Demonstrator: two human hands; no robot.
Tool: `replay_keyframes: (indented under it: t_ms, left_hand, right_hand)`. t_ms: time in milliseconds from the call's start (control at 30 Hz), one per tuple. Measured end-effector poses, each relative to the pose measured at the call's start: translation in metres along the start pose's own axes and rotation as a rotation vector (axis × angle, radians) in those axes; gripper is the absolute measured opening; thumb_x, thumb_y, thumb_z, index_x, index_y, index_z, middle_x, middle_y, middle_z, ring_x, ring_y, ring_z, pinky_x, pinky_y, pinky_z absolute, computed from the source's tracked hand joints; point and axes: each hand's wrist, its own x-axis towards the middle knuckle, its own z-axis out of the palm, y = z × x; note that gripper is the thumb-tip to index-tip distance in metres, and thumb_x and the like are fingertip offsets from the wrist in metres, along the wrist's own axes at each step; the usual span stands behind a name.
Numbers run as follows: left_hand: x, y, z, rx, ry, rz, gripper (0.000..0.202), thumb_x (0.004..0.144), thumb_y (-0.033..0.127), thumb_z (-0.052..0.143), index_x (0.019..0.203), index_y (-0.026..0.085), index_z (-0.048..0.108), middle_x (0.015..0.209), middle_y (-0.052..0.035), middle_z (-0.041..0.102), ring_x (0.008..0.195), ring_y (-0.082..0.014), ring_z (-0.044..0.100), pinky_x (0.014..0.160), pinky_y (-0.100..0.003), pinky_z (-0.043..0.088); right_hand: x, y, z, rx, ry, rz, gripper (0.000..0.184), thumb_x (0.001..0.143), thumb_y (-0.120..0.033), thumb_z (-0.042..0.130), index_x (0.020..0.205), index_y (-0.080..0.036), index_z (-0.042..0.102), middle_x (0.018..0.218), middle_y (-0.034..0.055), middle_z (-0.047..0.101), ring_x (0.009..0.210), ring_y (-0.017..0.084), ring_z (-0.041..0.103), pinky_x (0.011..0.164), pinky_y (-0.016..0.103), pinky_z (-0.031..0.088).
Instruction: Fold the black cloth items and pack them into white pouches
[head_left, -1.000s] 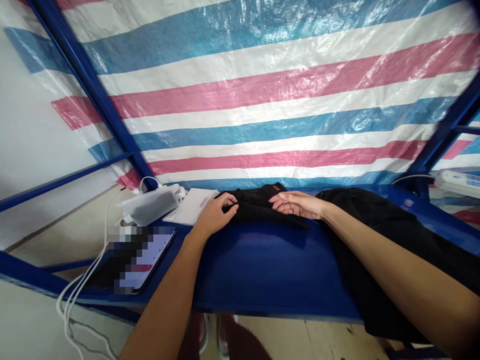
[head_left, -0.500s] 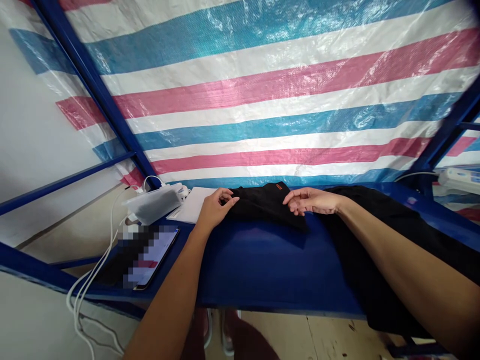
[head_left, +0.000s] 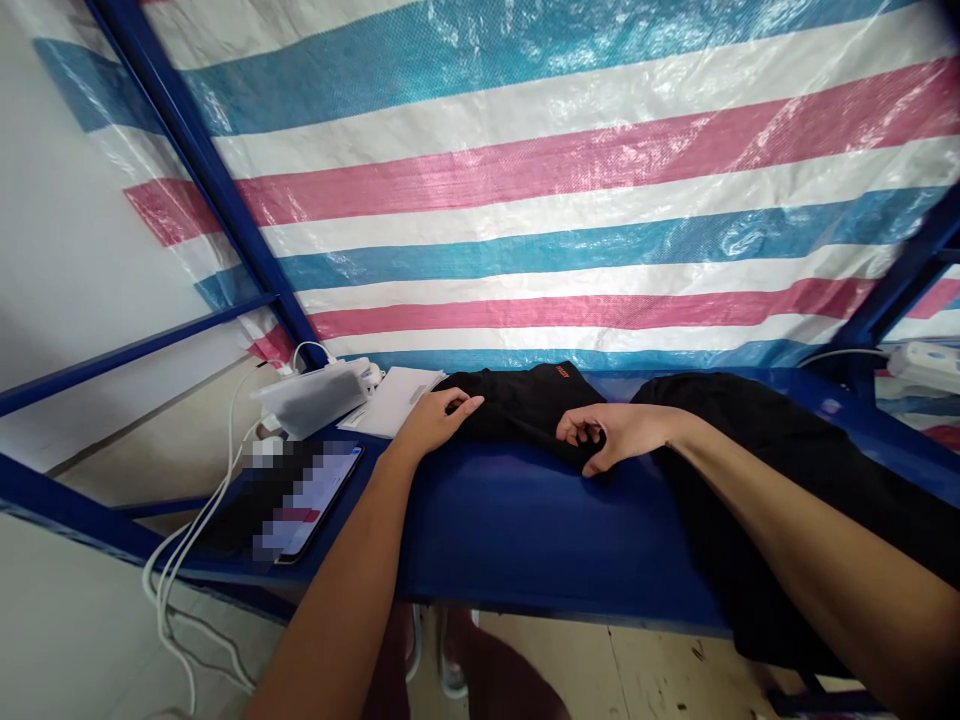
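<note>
A folded black garment [head_left: 517,400] with small orange lettering near its top right corner lies on a blue shelf board [head_left: 540,540]. My left hand [head_left: 439,418] rests at the garment's left end, its thumb stretched out and its fingers loosely bent, with a gap between them. Over the lower right corner is my right hand [head_left: 611,430], fingers curved and thumb apart; black cloth shows in the gap, but no grip on it is visible. A second black cloth [head_left: 757,430] lies to the right, partly under my right forearm and hanging over the front edge.
White papers [head_left: 397,395] and a translucent container [head_left: 315,398] stand at the left back. A phone [head_left: 322,505] lies near the left front. White cables [head_left: 166,580] hang off the left side. Behind stretches a striped plastic sheet [head_left: 555,170] between blue posts [head_left: 214,190].
My right hand has moved down a little onto the garment's right corner, and its thumb has spread away from the fingers. My left hand has barely moved. The view has shifted slightly.
</note>
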Motion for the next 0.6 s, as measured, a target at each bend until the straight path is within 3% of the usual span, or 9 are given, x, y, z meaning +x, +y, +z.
replay_keyframes:
  t_ms: [67, 133, 233, 333, 400, 500, 600]
  left_hand:
    - [-0.004, 0.000, -0.006, -0.007, -0.063, 0.006, 0.049, 0.105, 0.066, 0.055, 0.094, 0.026, 0.081, 0.093, -0.0024, 0.081, 0.087, -0.0254, 0.074, 0.082, -0.035, 0.058]
    - [-0.007, -0.002, -0.009, -0.003, -0.096, -0.002, 0.043, 0.099, 0.065, 0.064, 0.101, 0.026, 0.083, 0.105, -0.0038, 0.083, 0.098, -0.0291, 0.077, 0.087, -0.036, 0.060]
    - [-0.006, -0.008, -0.010, 0.049, -0.074, -0.049, 0.040, 0.084, 0.057, 0.082, 0.109, 0.025, 0.084, 0.119, -0.0082, 0.083, 0.112, -0.0355, 0.077, 0.094, -0.039, 0.062]
    - [-0.002, -0.009, -0.007, 0.049, -0.045, -0.052, 0.035, 0.089, 0.057, 0.078, 0.101, 0.025, 0.084, 0.109, -0.0071, 0.084, 0.102, -0.0333, 0.078, 0.087, -0.038, 0.062]
    - [0.000, -0.007, -0.006, 0.019, -0.017, -0.044, 0.037, 0.096, 0.061, 0.069, 0.096, 0.026, 0.083, 0.096, -0.0042, 0.083, 0.090, -0.0291, 0.077, 0.079, -0.036, 0.060]
    - [0.003, -0.005, -0.004, -0.010, 0.058, -0.053, 0.042, 0.100, 0.063, 0.063, 0.098, 0.025, 0.083, 0.093, -0.0032, 0.082, 0.084, -0.0267, 0.074, 0.075, -0.035, 0.056]
    - [0.004, -0.003, -0.004, -0.030, 0.082, -0.048, 0.043, 0.101, 0.062, 0.062, 0.107, 0.024, 0.082, 0.103, -0.0045, 0.083, 0.092, -0.0278, 0.075, 0.081, -0.036, 0.055]
  right_hand:
    - [0.000, 0.004, -0.001, 0.077, 0.000, 0.000, 0.040, 0.074, -0.039, 0.090, 0.108, -0.023, 0.075, 0.101, 0.0015, 0.069, 0.084, 0.018, 0.060, 0.076, 0.030, 0.051]
    - [0.000, 0.010, -0.005, 0.202, 0.038, 0.011, 0.032, 0.079, -0.037, 0.085, 0.106, -0.023, 0.073, 0.096, 0.0004, 0.067, 0.079, 0.016, 0.059, 0.074, 0.030, 0.049]
    - [0.005, 0.019, -0.008, 0.347, 0.217, 0.054, 0.032, 0.082, -0.037, 0.082, 0.110, -0.025, 0.073, 0.091, -0.0001, 0.066, 0.076, 0.016, 0.059, 0.070, 0.029, 0.049]
    - [0.013, 0.025, -0.008, 0.441, 0.461, 0.087, 0.037, 0.083, -0.043, 0.082, 0.117, -0.028, 0.072, 0.101, 0.0030, 0.073, 0.086, 0.020, 0.066, 0.077, 0.032, 0.055]
    - [0.015, 0.027, -0.007, 0.486, 0.528, 0.075, 0.040, 0.088, -0.051, 0.080, 0.121, -0.029, 0.072, 0.118, 0.0064, 0.075, 0.104, 0.024, 0.071, 0.091, 0.037, 0.059]
    - [0.009, 0.028, -0.009, 0.453, 0.399, 0.028, 0.061, 0.090, -0.059, 0.081, 0.144, -0.035, 0.067, 0.141, 0.0086, 0.071, 0.127, 0.032, 0.068, 0.109, 0.047, 0.057]
    - [0.000, 0.032, -0.017, 0.381, 0.250, -0.014, 0.101, 0.077, -0.050, 0.094, 0.166, -0.038, 0.047, 0.146, 0.0108, 0.068, 0.138, 0.035, 0.063, 0.119, 0.055, 0.050]
